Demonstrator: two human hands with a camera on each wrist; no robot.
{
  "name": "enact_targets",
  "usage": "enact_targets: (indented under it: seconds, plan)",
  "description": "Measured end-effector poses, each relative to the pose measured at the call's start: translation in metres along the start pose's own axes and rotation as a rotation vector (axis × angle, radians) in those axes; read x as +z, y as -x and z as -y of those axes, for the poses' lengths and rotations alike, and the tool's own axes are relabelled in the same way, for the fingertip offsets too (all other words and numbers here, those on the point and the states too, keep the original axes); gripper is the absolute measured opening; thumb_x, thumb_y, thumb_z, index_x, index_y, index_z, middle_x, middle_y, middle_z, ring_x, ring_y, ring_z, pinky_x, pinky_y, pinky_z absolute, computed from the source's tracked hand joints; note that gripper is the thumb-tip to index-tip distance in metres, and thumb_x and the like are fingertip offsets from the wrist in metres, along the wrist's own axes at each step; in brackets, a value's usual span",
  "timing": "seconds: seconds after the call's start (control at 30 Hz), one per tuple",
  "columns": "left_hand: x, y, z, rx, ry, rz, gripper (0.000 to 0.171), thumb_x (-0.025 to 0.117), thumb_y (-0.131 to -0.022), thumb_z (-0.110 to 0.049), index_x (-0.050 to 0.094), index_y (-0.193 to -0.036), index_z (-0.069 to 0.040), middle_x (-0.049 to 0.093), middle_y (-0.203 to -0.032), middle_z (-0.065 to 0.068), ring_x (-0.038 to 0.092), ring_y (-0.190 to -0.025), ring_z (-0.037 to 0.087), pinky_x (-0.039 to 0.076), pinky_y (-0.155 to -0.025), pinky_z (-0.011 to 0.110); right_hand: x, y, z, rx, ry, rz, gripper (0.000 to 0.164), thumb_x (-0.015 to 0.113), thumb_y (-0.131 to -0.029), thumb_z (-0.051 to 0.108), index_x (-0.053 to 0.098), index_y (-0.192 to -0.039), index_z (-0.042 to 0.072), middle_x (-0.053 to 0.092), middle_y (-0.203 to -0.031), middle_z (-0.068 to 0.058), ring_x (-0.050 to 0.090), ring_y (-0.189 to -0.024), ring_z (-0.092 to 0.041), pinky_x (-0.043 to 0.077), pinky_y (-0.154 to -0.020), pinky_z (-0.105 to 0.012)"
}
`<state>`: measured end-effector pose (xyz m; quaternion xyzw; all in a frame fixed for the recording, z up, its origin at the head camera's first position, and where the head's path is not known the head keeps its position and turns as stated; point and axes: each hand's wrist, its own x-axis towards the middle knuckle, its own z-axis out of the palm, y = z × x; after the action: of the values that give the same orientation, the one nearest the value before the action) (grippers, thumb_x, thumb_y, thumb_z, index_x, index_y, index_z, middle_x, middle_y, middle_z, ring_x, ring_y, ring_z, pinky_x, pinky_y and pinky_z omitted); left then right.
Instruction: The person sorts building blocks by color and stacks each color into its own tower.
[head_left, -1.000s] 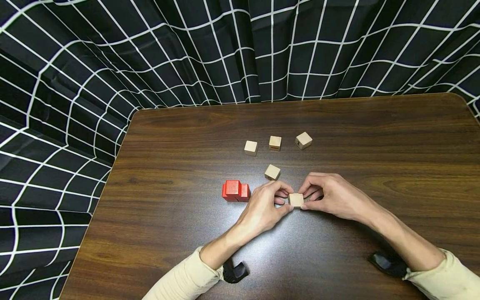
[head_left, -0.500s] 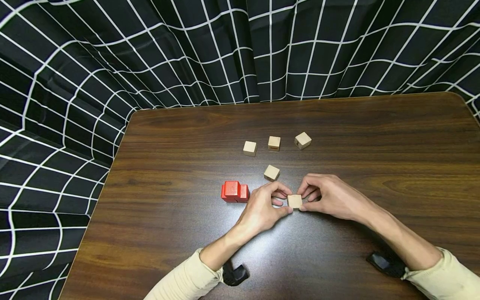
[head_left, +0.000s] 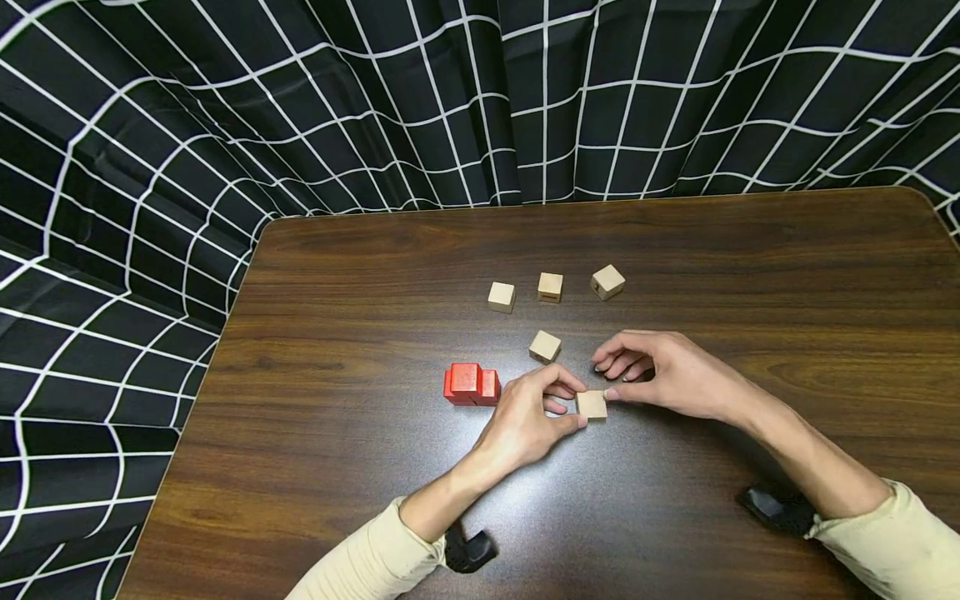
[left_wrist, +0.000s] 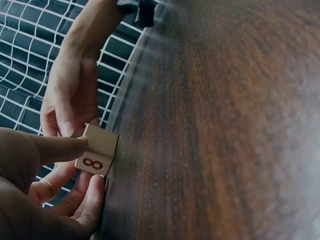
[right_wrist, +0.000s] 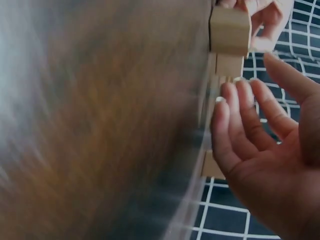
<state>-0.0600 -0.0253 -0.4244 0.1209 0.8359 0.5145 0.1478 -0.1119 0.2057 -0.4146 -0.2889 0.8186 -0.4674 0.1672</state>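
Right then, wooden block (head_left: 592,405) sat on the brown table (head_left: 337,333), pinched by thumb and fingers of the left hand (head_left: 525,412) | right hand (head_left: 667,375) was beside it, fingers loosely parted, thumb contact unclear | red blocks (head_left: 467,382) lay near, four pale cubes (head_left: 545,345) farther out | gridded black curtain (head_left: 420,100) hung behind | block's side read "8"

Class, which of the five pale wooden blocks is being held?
The pale block lowest in the head view, pinched by the left hand; the other four lie farther back, unheld.
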Motion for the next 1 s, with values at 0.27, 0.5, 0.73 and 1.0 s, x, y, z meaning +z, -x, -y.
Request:
enact_targets:
  seconds: [0.27, 0.5, 0.73, 1.0]
  plan:
    - [0.001, 0.000, 0.001, 0.010, 0.029, 0.005, 0.032, 0.083, -0.079, -0.005, 0.068, -0.106, -0.014, 0.071, -0.098, -0.001, 0.066, -0.080, 0.000, 0.055, -0.075, 0.015, -0.015, -0.019, -0.009, 0.010, -0.029, -0.029, 0.032, 0.079, -0.084, 0.007, 0.068, -0.114, 0.008, 0.071, -0.102, -0.006, 0.068, -0.088, -0.015, 0.057, -0.074, -0.024]
    - [0.000, 0.000, 0.002, 0.001, 0.022, 0.014, 0.033, 0.083, -0.079, -0.006, 0.068, -0.107, -0.015, 0.071, -0.098, -0.003, 0.066, -0.081, 0.001, 0.055, -0.076, 0.015, -0.014, -0.039, -0.012, 0.018, -0.039, 0.000, 0.031, 0.079, -0.085, 0.009, 0.069, -0.114, 0.009, 0.071, -0.101, -0.006, 0.068, -0.088, -0.017, 0.057, -0.073, -0.026]
    - [-0.002, -0.001, 0.001, 0.003, 0.031, 0.025, 0.032, 0.083, -0.079, -0.006, 0.068, -0.107, -0.014, 0.070, -0.099, -0.003, 0.066, -0.081, 0.000, 0.054, -0.075, 0.014, -0.009, -0.055, -0.011, 0.002, -0.047, 0.020, 0.030, 0.079, -0.083, 0.005, 0.069, -0.112, 0.007, 0.071, -0.100, -0.007, 0.068, -0.088, -0.017, 0.058, -0.076, -0.025]
    - [-0.003, -0.002, 0.001, -0.009, 0.041, 0.032, 0.032, 0.083, -0.079, -0.006, 0.068, -0.106, -0.014, 0.070, -0.098, -0.003, 0.066, -0.079, -0.001, 0.055, -0.075, 0.015, -0.003, -0.071, -0.008, -0.008, -0.052, 0.054, 0.032, 0.080, -0.082, 0.003, 0.071, -0.113, 0.008, 0.069, -0.107, -0.006, 0.067, -0.084, -0.017, 0.059, -0.073, -0.027]
